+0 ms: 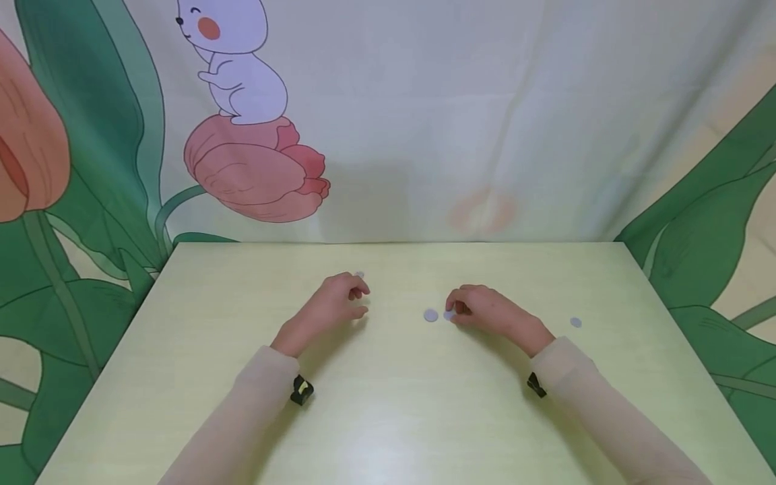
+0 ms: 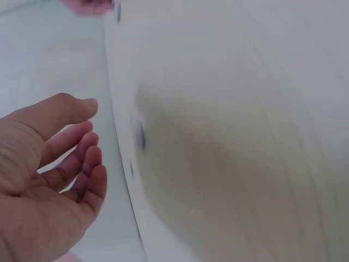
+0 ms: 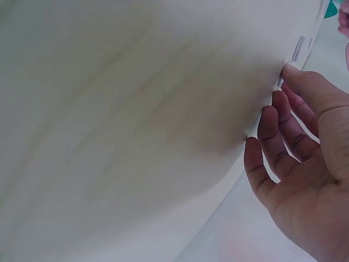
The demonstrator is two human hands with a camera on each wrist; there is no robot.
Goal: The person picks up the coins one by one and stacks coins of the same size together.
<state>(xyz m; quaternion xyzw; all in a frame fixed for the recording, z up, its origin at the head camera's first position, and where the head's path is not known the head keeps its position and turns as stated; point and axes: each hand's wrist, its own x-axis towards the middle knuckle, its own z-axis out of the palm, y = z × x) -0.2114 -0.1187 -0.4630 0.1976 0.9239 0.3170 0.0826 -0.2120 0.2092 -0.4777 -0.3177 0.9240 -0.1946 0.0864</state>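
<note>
My right hand [image 1: 488, 310] is low over the table [image 1: 388, 417], thumb and index finger pinching a small pale lilac disc [image 1: 449, 314]. In the right wrist view, part of this disc [image 3: 280, 83] shows between thumb and index; the rest is covered. Just left of it lies a second disc [image 1: 431, 315], flat on the table. My left hand [image 1: 332, 304] hovers at centre left with loosely bent fingers, thumb apart, nothing held. Past its fingertips a third disc [image 1: 360, 274] is partly hidden. Another disc [image 1: 576, 322] lies right of my right hand.
A pale curtain [image 1: 412, 121] printed with flowers, leaves and a white animal hangs behind the table's far edge. Dark clips or straps [image 1: 301, 390] sit at both wrists, below pale sleeves [image 1: 242, 404].
</note>
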